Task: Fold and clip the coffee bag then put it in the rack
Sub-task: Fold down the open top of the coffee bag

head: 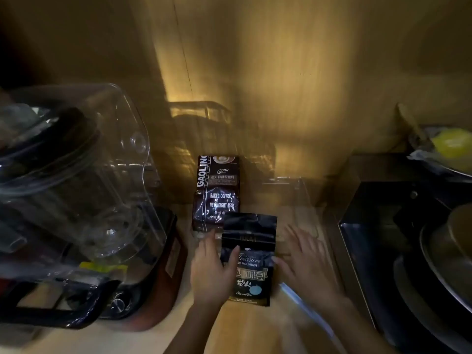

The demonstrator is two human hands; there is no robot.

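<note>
A black Blue Mountain coffee bag (251,254) stands upright on the wooden counter, its top flap unfolded. My left hand (212,272) grips its left edge, thumb across the front. My right hand (304,259) is beside the bag's right edge, fingers spread, thumb touching the bag. A wire rack (204,129) stands dimly lit at the back against the wall. I see no clip.
A second dark coffee bag (217,192) marked BAKED COFFEE stands behind the first. A blender with a clear cover (76,175) fills the left. A black stove with a pan (421,251) is on the right; a yellow object (449,143) lies at far right.
</note>
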